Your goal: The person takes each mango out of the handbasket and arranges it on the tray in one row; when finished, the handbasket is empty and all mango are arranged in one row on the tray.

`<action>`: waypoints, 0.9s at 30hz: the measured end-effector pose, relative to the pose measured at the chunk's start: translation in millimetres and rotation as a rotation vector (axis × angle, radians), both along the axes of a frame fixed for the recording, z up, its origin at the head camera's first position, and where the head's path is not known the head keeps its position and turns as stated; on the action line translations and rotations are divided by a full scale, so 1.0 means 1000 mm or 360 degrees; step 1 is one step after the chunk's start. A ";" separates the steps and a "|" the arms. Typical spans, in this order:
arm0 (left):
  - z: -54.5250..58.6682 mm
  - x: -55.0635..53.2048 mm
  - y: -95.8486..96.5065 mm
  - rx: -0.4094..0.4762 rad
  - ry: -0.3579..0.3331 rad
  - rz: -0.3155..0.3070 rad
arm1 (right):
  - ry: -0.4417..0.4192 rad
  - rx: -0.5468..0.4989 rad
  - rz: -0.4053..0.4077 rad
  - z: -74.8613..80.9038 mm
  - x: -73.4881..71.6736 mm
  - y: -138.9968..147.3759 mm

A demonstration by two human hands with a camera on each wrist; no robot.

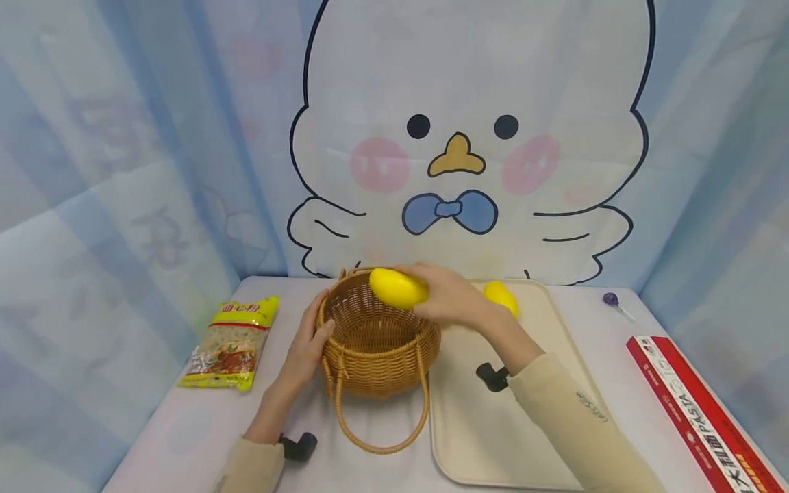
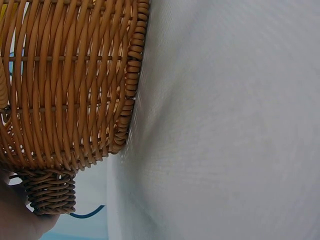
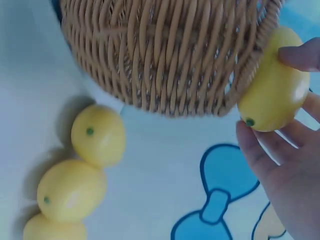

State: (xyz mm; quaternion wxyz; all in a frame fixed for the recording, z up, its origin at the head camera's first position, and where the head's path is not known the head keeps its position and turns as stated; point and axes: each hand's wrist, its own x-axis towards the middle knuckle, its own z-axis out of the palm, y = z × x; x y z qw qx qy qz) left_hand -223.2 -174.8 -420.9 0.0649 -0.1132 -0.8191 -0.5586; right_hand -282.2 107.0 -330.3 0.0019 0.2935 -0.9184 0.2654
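Observation:
My right hand (image 1: 453,298) holds a yellow lemon (image 1: 397,288) over the far right rim of a woven wicker basket (image 1: 379,373). In the right wrist view the thumb and fingertips clasp the lemon, whose small green stem end shows. My left hand (image 1: 309,339) grips the basket's left rim, thumb over the edge and fingers along the outside. The visible inside of the basket shows only woven wall and floor. On the beige tray (image 1: 493,445), partly behind my right arm, lies another lemon (image 1: 501,297); the right wrist view shows several lemons (image 3: 98,135) in a row.
At the left lies a yellow-and-clear food packet (image 1: 231,342). A long red pasta box (image 1: 703,418) and a purple lollipop (image 1: 611,300) lie at the right. The basket's front handle (image 1: 382,449) hangs down toward me. A printed curtain (image 1: 456,82) stands behind the table.

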 end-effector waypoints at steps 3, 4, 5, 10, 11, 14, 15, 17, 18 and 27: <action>-0.013 -0.008 -0.003 0.0020 0.0033 0.0000 | 0.0055 -0.0063 -0.0032 0.003 -0.003 0.013; -0.018 -0.011 -0.004 0.0024 0.0044 0.0002 | 0.0075 -0.0076 -0.0041 0.003 -0.004 0.018; -0.022 -0.013 -0.005 0.0030 0.0054 0.0005 | 0.0101 -0.0069 -0.0055 0.004 -0.006 0.023; -0.030 -0.016 -0.007 0.0010 0.0078 0.0022 | 0.0123 -0.0025 -0.0162 0.003 -0.013 0.049; -0.030 -0.016 -0.008 0.0007 0.0074 0.0027 | 0.0119 -0.0010 -0.0191 0.003 -0.015 0.054; -0.029 -0.016 -0.008 -0.0003 0.0070 0.0033 | 0.0080 0.0006 -0.0283 0.000 -0.019 0.072; -0.029 -0.016 -0.008 -0.0002 0.0065 0.0036 | 0.0067 0.0012 -0.0313 -0.002 -0.020 0.078; -0.028 -0.016 -0.008 -0.0001 0.0064 0.0026 | 0.0032 0.0000 -0.0379 -0.007 -0.023 0.092; -0.028 -0.016 -0.007 0.0003 0.0068 0.0019 | 0.0014 -0.0006 -0.0415 -0.010 -0.025 0.098; -0.028 -0.015 -0.006 0.0008 0.0065 0.0015 | -0.0106 -0.0035 -0.0741 -0.038 -0.033 0.143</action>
